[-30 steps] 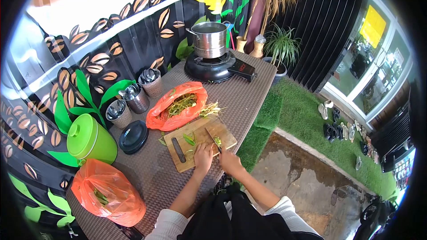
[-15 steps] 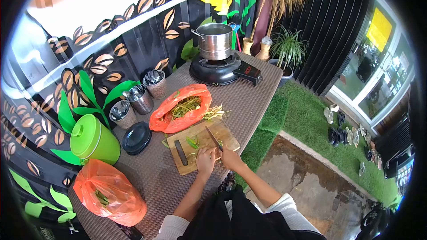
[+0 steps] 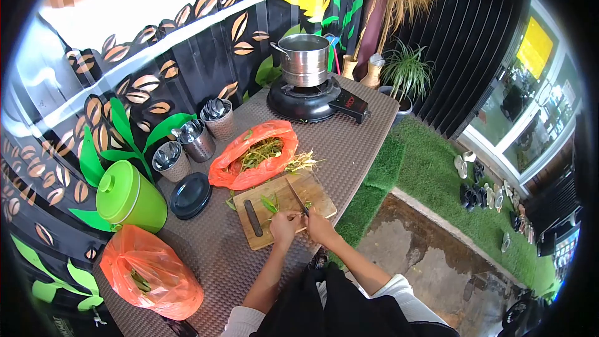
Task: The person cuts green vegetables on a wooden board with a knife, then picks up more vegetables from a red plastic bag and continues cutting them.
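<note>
A wooden cutting board (image 3: 319, 198) with a dark-rimmed handle slot lies near the table's edge. Over it my right hand (image 3: 320, 227) is closed round the handle of a knife, whose blade (image 3: 294, 192) points away from me. Beside it my left hand (image 3: 284, 227) has its fingers curled together on some leafy greens (image 3: 269, 203), whose leaves stick out past the fingers onto the board. Just beyond the board sits an open orange plastic bag (image 3: 228, 178) full of greens, with pale roots (image 3: 302, 161) spilling from its right side.
A steel pot (image 3: 304, 65) stands on a black portable stove (image 3: 299, 103) at the table's far end. Along the wall are cutlery holders (image 3: 198, 143), dark plates (image 3: 191, 196) and a green lidded bucket (image 3: 131, 196). A second orange bag (image 3: 153, 271) sits at the near left.
My left hand has shifted slightly left and down, its fingers more curled. The knife stays in my right hand in nearly the same place. The view has shifted slightly.
</note>
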The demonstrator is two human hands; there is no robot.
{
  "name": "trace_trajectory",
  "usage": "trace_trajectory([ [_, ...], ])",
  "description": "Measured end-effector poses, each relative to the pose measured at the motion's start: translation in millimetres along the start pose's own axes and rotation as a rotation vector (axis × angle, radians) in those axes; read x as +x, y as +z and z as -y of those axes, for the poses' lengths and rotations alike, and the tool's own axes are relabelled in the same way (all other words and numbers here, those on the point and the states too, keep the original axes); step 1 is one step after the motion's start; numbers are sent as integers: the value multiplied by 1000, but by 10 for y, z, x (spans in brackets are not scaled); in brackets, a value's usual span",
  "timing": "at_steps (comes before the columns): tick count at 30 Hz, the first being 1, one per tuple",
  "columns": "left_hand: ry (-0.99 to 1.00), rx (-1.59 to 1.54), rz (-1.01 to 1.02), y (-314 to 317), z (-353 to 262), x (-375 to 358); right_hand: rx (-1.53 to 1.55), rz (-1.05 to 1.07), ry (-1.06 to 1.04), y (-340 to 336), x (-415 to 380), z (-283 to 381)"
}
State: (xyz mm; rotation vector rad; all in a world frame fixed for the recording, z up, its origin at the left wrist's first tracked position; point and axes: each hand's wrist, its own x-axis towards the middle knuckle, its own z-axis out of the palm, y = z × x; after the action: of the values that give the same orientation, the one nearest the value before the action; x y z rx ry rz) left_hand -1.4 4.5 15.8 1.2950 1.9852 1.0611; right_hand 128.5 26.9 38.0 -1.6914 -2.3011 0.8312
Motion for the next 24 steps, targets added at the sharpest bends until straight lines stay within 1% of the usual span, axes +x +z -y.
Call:
trace_trajectory([
  [3,-12,-24,2,-3,25,30,44,11,-38,-3,-157,14],
  [5,32,-20,-12,32,75,24,-15,-64,61,13,-330,155],
  [6,73,-9,-27,26,86,33,-13,-70,64,38,-305,155],
  [8,112,17,-42,37,117,29,6,-18,120,152,-332,156],
  [10,155,37,-64,36,97,2,8,-8,136,115,-234,165],
  [13,160,-6,-61,0,84,-8,83,-77,-19,149,-21,-1],
  [14,128,-40,-27,1,82,-1,85,-78,-14,177,-13,-50],
  [16,101,-77,10,70,169,23,94,51,37,-21,-106,48],
  [17,120,-85,-6,117,240,56,10,-9,15,-7,-196,83],
  [18,136,-92,-21,147,292,70,10,-13,20,8,-285,137],
  [20,140,-60,-30,124,261,61,-41,-40,143,68,-437,238],
  [21,138,-26,-42,95,230,34,-54,-102,120,157,-472,245],
  [22,139,-25,-42,68,199,-1,-53,-102,120,202,-456,227],
  [24,226,4,-92,37,162,-34,4,-68,143,236,-384,213],
])
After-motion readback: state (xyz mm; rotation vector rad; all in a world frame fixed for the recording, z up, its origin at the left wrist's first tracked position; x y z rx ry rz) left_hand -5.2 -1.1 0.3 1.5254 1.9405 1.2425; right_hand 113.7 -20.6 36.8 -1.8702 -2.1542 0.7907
